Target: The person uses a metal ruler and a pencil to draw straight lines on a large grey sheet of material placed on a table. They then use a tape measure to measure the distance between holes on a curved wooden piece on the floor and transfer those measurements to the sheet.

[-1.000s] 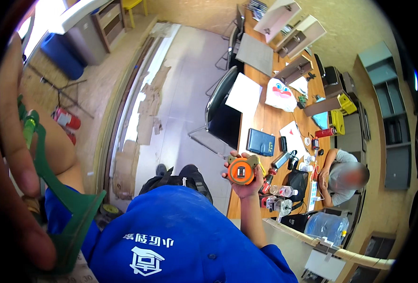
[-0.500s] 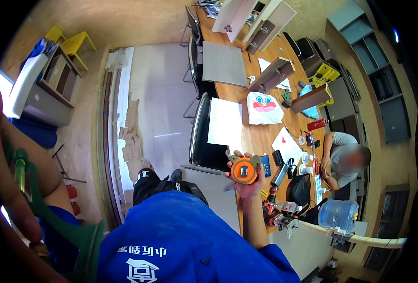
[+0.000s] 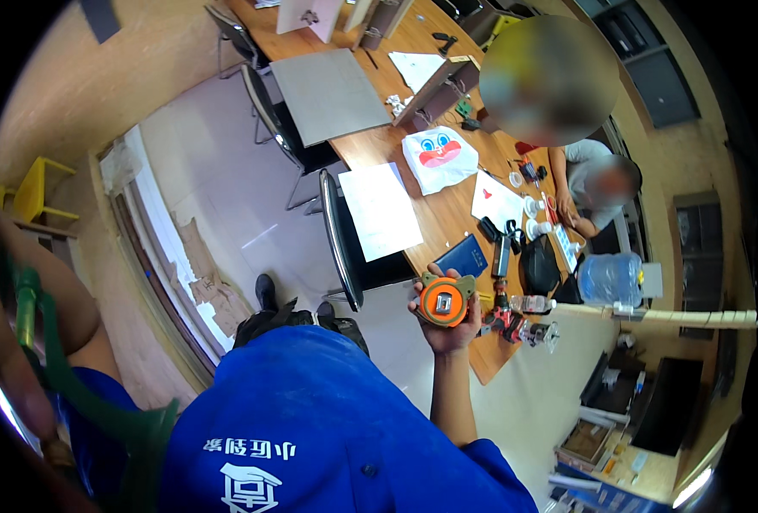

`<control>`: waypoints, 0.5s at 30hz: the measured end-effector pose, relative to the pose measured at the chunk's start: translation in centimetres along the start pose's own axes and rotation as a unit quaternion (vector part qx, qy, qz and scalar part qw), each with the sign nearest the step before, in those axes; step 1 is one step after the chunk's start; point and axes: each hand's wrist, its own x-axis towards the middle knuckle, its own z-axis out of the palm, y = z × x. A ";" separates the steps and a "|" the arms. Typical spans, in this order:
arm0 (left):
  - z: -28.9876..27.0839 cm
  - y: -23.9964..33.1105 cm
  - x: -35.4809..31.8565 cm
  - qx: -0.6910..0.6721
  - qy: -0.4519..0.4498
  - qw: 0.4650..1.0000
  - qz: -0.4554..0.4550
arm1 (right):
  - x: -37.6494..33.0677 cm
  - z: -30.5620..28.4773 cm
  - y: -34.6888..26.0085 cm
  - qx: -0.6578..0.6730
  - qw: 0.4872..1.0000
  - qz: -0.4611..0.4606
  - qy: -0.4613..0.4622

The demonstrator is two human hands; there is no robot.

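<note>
While our right hand is raised out in front of the blue work shirt, its fingers curl closed around an orange tape measure, which sits in the palm with its round orange face turned up toward the camera. We see the tape measure held in the air just beside the near edge of the long wooden table, above the pale floor, and not touching the table. Our left hand rises at the far left rim of the view, very close to the lens and blurred; it is closed round a green plastic frame, though we cannot tell how the fingers lie on it. On the table nearest the tape measure lie a dark blue booklet, a white sheet of paper and a red-and-black power tool. Farther along we note a white bag with a cartoon face, a large grey board and a clear water jug. A black chair stands pushed against the table's edge. Another person sits at the far side of the table, well apart from our hands.
</note>
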 end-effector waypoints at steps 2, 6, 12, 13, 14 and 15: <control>-2.2 -1.2 -0.7 -0.005 -0.011 1.000 0.016 | 0.1 0.8 1.8 0.007 1.000 -0.019 0.003; -6.8 -4.3 -2.1 -0.018 -0.028 0.998 0.056 | -0.9 2.5 4.6 0.016 0.998 -0.041 0.045; -9.7 -6.5 -3.7 -0.019 -0.005 0.997 0.077 | -0.3 4.3 6.9 0.027 0.997 -0.056 0.056; -9.9 -6.7 -3.9 -0.019 0.001 0.997 0.079 | -0.2 4.6 7.1 0.026 0.996 -0.057 0.057; -9.8 -7.6 -3.7 -0.019 0.006 0.997 0.079 | -0.1 4.6 7.3 0.026 0.996 -0.063 0.064; -9.9 -8.3 -3.7 -0.025 0.008 0.996 0.080 | -0.1 4.7 7.5 0.026 0.995 -0.068 0.070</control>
